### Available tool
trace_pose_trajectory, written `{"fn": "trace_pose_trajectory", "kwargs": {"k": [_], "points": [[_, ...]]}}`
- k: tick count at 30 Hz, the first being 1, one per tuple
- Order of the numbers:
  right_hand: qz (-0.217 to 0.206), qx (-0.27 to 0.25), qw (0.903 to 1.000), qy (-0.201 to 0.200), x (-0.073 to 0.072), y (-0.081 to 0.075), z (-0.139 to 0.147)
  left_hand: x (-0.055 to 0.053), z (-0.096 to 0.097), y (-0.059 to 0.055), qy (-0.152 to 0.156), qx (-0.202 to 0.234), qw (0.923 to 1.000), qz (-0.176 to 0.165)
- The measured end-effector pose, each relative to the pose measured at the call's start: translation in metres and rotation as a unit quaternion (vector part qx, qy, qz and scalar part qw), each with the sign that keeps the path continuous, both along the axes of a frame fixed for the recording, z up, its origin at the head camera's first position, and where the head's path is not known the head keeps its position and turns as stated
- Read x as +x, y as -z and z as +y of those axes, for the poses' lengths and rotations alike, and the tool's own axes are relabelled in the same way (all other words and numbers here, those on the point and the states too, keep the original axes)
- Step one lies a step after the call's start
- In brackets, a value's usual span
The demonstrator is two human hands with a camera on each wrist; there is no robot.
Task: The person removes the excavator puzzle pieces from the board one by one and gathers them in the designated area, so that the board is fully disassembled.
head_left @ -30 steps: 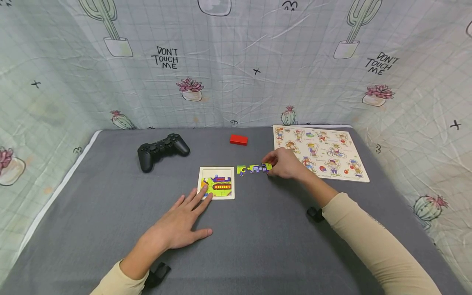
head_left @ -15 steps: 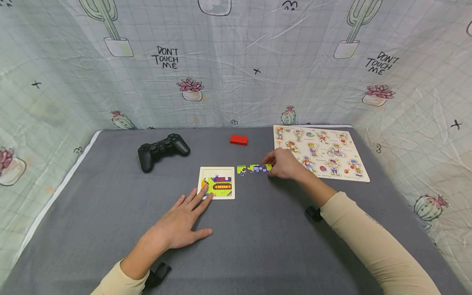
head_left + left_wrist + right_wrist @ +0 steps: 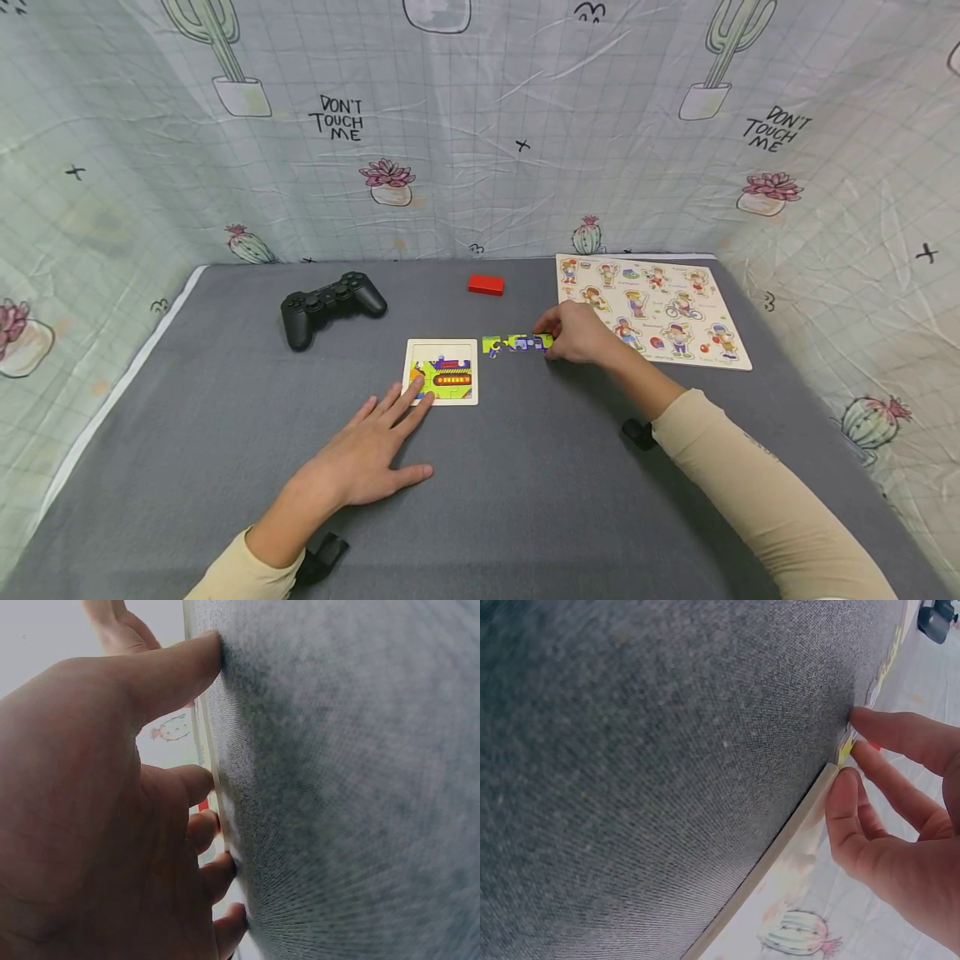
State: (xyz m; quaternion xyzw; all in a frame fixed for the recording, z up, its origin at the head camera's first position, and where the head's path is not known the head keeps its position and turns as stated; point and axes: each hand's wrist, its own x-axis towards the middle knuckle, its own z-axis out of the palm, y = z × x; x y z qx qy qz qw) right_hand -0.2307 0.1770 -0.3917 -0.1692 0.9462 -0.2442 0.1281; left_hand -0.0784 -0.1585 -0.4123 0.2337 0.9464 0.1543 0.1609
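At the tips of the right hand, pinched puzzle piece, left hand spread, touching puzzle tray

Green and purple puzzle pieces, cream frame, black controller, grey tabletop, cactus-patterned cloth

Curtained booth, cactus-print cloth walls; gray tabletop

A gray table holds a black controller, a red block and a picture board. Between them lie a puzzle frame and pieces.
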Motion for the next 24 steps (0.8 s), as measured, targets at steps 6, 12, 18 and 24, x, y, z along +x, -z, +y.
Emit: {"fn": "trace_pose_trajectory", "kwargs": {"k": [6,12,18,24], "points": [[-0.015,-0.019,0.9997,0.011,0.0,-0.001,0.003,-0.001,0.0,0.0,-0.003,-0.004,1.0,-0.006],[-0.023,-0.049,0.9984,0.02,0.0,-0.002,0.002,-0.002,0.0,0.0,-0.004,-0.011,0.9999,-0.01],[-0.014,-0.079,0.9968,0.007,0.005,0.0,-0.008,-0.002,0.001,0.0,-0.005,-0.009,0.9999,-0.013],[-0.01,-0.102,0.9947,-0.014,0.012,0.003,-0.029,-0.002,0.002,-0.001,-0.005,-0.007,0.9999,-0.009]]}}
